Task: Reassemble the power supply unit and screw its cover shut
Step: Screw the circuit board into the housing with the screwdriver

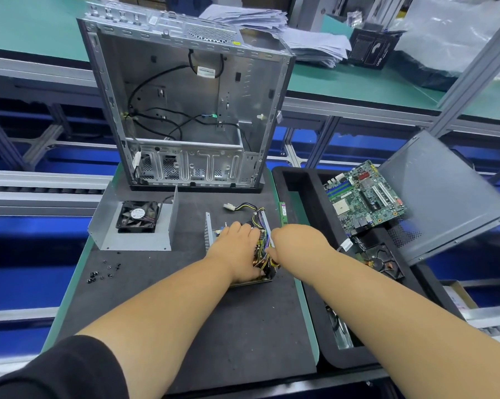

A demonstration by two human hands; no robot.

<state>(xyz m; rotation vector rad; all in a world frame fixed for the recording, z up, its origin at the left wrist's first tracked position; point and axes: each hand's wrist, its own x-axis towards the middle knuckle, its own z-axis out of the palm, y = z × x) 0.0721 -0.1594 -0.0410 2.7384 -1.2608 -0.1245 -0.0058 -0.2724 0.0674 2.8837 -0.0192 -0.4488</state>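
A: What sits in the black foam tray (296,180) at right?
B: A motherboard (365,197), a hard drive (382,259) below it.
A: And the power supply unit (260,254)?
B: Frame centre, on the table (185,298), internals exposed; its fan cover (133,223) lies left. Left hand (237,249) presses flat on it, grip open. Right hand (294,240) pinches its wires, grip closed.

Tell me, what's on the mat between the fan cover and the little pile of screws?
Nothing: the head view shows bare black mat between the fan cover and the screws.
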